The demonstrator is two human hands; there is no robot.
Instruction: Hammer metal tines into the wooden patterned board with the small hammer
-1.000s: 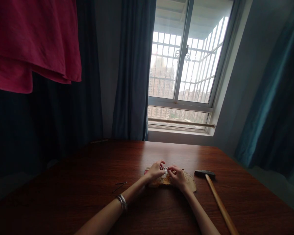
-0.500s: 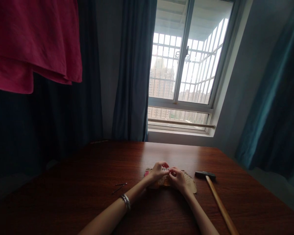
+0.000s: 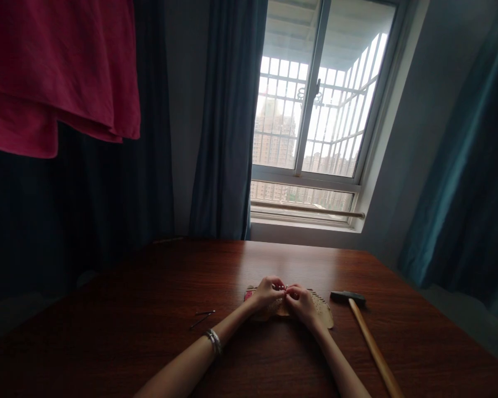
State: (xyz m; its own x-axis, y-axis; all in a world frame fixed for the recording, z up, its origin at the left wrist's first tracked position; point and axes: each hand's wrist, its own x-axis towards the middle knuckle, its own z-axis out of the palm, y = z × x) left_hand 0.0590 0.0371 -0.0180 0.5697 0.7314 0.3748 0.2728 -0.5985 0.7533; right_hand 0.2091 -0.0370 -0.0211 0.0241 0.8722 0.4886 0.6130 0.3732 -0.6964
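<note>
A flat tan piece (image 3: 321, 309) with small dark dots and slanted dark marks along its upper right edge lies on the table under my hands. A pink patch (image 3: 249, 296) shows at its left end. My left hand (image 3: 269, 292), with silvery bracelets on the wrist, is closed at the piece's upper edge. Fingertips of my right hand (image 3: 299, 301) are pinched together close to the left fingertips. A tiny pale bit (image 3: 286, 286) shows between the two hands; what it is I cannot tell. The hands cover the middle of the piece.
A hammer (image 3: 371, 337) with a wooden handle lies to the right of my right hand. Two thin dark rods (image 3: 202, 318) rest left of my left forearm. The brown wooden table (image 3: 149, 309) reaches toward a window (image 3: 307, 110) and dark curtains (image 3: 228, 121).
My left fingers have curled and shifted slightly, so the row of dark marks seen beside them earlier is now mostly covered. The tan piece, hammer and rods have stayed put.
</note>
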